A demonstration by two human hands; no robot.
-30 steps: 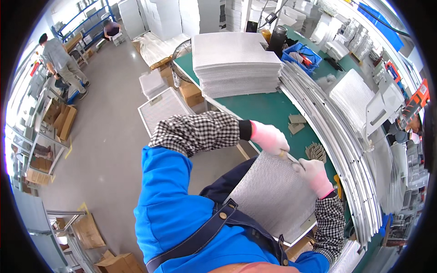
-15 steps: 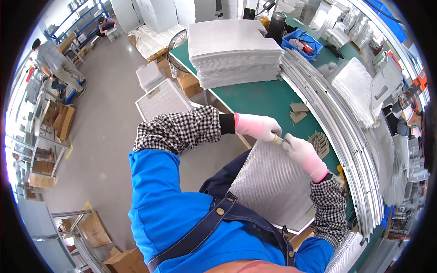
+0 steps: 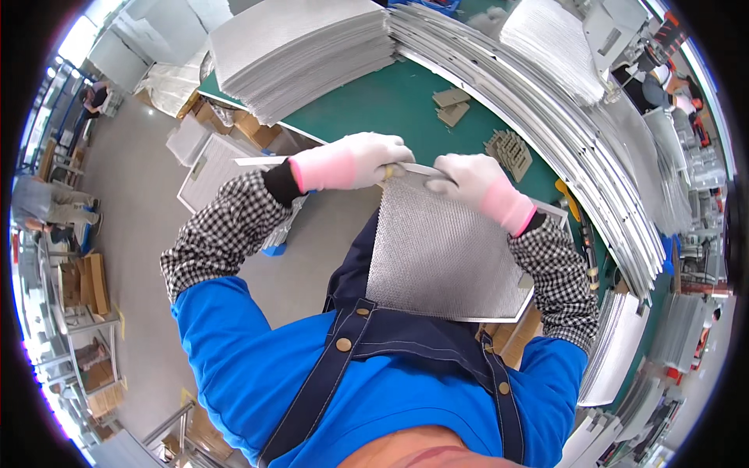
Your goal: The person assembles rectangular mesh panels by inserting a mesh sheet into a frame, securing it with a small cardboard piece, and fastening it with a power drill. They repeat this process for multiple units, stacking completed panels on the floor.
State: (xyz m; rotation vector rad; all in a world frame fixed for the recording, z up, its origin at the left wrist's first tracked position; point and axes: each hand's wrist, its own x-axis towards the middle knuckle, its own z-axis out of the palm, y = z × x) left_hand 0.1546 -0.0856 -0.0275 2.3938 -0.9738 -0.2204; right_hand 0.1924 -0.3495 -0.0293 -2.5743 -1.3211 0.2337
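Observation:
A silver mesh panel [image 3: 445,249] rests against my lap and the table's near edge, with a pale metal edge along its near side. My left hand [image 3: 359,160], in a white glove with a pink cuff, is closed around a thin pale metal strip [image 3: 420,168] at the panel's far edge. The strip also sticks out to the left past my wrist. Close by on the right, my right hand [image 3: 480,186], gloved the same way, pinches the strip between thumb and fingers. Its fingertips hide part of the panel's far edge.
On the green table [image 3: 343,109] stands a tall stack of mesh sheets [image 3: 312,62]. Long metal strips [image 3: 562,132] curve along the right. Grey-beige corner pieces [image 3: 509,154] and flat pieces [image 3: 451,107] lie beyond my hands. A framed panel [image 3: 209,168] leans at left; people work farther off.
My view has turned, and the stack now appears farther left. My hands have moved apart along the panel's far edge, and the pale strip now shows between them and left of my wrist.

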